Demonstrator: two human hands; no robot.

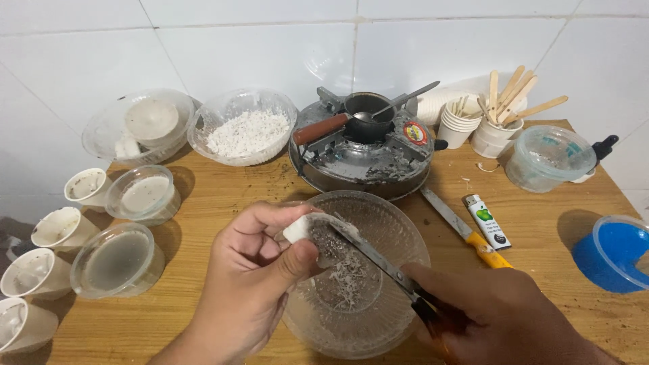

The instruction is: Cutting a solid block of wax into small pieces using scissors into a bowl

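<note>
Two hands busy: left hand (260, 270) pinches waxy white chunk (305, 228); right hand (487, 311) grips metal knife (378, 260) over ribbed clear bowl (399, 236).

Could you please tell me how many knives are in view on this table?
2. One knife is in the right hand, its blade against the white block held by the left hand. The other knife lies beside the lighter.
</note>
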